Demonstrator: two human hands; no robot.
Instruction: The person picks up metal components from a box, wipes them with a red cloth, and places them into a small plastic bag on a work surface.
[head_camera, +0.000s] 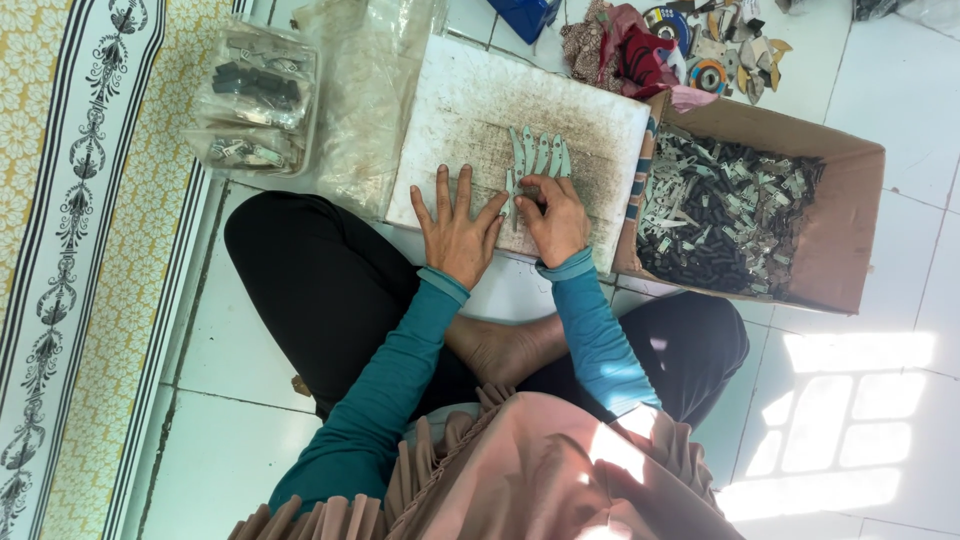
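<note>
Row of metal blades (538, 155) laid on board (470, 110) | left hand (455, 222) flat, fingers spread | right hand (553, 215) pinching one blade | box (845, 225) of parts mostly full, much remaining.

This looks like a home used for piecework, a domestic floor turned into a small assembly spot. The person sits cross-legged on white floor tiles (870, 90), with a patterned yellow mat with a black-and-white border (70, 250) alongside. A worn, stained white board (470, 110) lies on the floor as a work surface, and a row of small pale metal blades (540, 155) is laid out on it. Beside it an open cardboard box (850, 230) holds a heap of small metal and black parts (725, 210). Clear plastic bags of similar parts (255, 100) and a pile of scraps and tape rolls (690, 45) lie nearby.
</note>
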